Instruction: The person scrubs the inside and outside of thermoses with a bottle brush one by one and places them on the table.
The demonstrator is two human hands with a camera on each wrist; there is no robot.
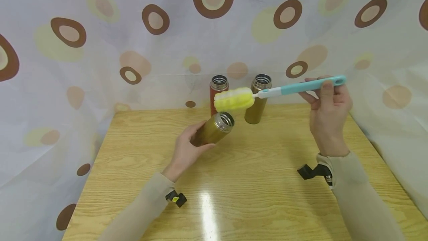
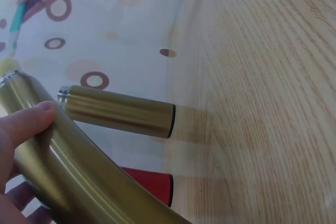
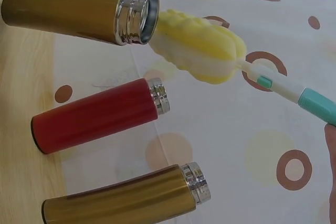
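Note:
My left hand (image 1: pixel 188 148) grips a gold vacuum flask (image 1: pixel 211 131), tilted with its open steel mouth up and to the right. In the right hand (image 1: pixel 329 111) I hold a bottle brush (image 1: pixel 299 87) by its turquoise handle. Its yellow and white sponge head (image 3: pixel 202 48) is close to the held flask's mouth; whether the two touch I cannot tell. Behind them a red flask (image 3: pixel 97 115) stands upright, partly hidden by the sponge in the head view. To its right is a second gold flask (image 1: pixel 255 109), upright too. Both standing flasks have no lids.
The wooden table (image 1: pixel 254 185) carries the flasks near its back edge. A patterned sheet (image 1: pixel 180 47) with brown and cream circles hangs behind the table and along both sides. Black straps with small cameras (image 1: pixel 307 171) sit on both wrists.

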